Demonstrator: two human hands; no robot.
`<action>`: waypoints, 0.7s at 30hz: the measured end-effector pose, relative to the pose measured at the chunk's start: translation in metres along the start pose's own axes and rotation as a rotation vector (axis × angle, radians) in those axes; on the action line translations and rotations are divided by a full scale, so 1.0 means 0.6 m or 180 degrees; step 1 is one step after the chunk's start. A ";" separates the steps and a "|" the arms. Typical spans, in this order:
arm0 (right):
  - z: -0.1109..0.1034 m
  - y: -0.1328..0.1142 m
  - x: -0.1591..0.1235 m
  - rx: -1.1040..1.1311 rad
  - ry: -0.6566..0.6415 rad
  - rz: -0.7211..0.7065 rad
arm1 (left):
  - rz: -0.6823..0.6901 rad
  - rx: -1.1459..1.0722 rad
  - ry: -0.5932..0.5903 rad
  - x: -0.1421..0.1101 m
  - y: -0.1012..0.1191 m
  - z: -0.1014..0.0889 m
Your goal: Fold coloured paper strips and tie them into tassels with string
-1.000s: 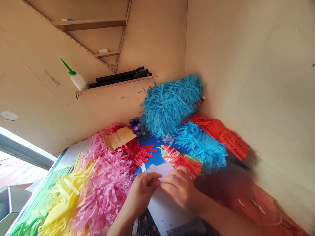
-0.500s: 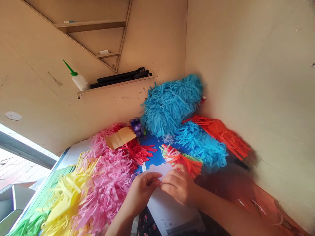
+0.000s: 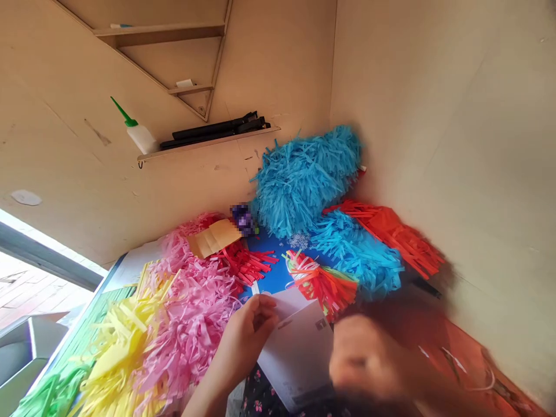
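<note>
A pale, printed sheet, like paper or a card, slants from the blue table's front edge down over my lap. My left hand pinches its upper left edge between thumb and fingers. Motion smears my right hand beside the sheet's right edge, so its fingers cannot be made out. Just beyond the sheet lies a small bundle of red, orange, white and green tissue strips, tied round with white. Pink tissue fringe reaches close to my left hand.
Blue fringe bunches pile in the corner, near red-orange fringe. Yellow fringe and green fringe lie at left, and a brown paper piece rests on pink. A wall shelf bears a green-tipped bottle.
My right hand has left the sheet's top edge, moving right and down toward me. More of the sheet's printed face shows. My left hand stays at its edge.
</note>
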State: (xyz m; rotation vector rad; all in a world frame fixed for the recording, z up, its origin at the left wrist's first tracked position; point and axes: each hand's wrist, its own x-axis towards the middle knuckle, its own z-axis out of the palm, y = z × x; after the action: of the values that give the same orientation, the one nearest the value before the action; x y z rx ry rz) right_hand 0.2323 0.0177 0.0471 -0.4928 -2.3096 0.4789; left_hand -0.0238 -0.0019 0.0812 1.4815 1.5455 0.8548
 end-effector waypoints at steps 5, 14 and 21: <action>0.023 0.028 0.031 0.0873 0.0432 0.1805 | 0.0103 0.0257 -0.0006 -0.002 0.005 0.008; 0.059 0.031 0.030 0.1338 0.0048 0.1962 | 0.0519 0.1966 0.0276 0.003 0.036 -0.039; 0.040 0.000 0.047 -0.0069 0.1222 0.0380 | -0.0523 0.0711 -0.1044 0.028 0.027 -0.050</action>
State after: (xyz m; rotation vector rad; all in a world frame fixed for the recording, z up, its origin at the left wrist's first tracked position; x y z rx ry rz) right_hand 0.1963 0.0264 0.0468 -0.6732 -1.9263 0.3781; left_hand -0.0431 0.0178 0.1072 1.5366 1.5217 0.3310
